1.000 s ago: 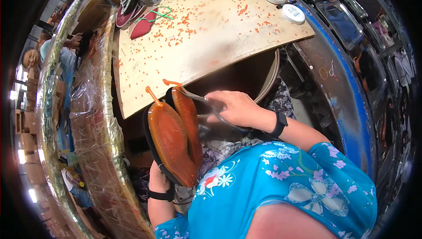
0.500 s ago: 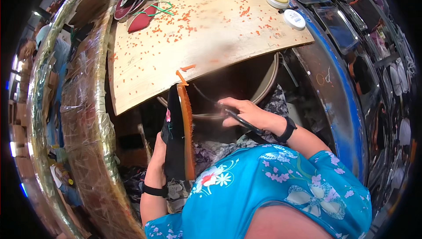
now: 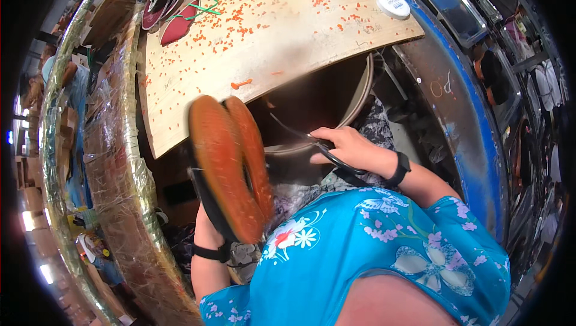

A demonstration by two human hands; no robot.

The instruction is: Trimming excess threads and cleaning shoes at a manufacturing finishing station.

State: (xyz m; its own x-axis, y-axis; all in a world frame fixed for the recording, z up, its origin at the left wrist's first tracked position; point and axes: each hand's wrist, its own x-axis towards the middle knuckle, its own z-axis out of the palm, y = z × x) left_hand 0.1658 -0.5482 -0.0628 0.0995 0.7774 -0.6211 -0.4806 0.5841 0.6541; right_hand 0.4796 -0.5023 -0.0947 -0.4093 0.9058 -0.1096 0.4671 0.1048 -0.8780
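My left hand, mostly hidden, holds a pair of orange flat sandals upright, their rough soles facing me. A black band sits on that wrist. To the right of the sandals, my right hand grips dark scissors whose blades point left toward the sandals without touching them. A black watch is on my right wrist. Both hands hover over my lap, just below the edge of the wooden board.
Small orange trimmings litter the board. Red sandals with green straps lie at its far left, two round tins at its far right. A metal basin sits under the board, plastic-wrapped rolls left, a blue rim right.
The sandals have turned from edge-on to soles facing me and sit a little lower left. My right hand with the scissors has barely moved.
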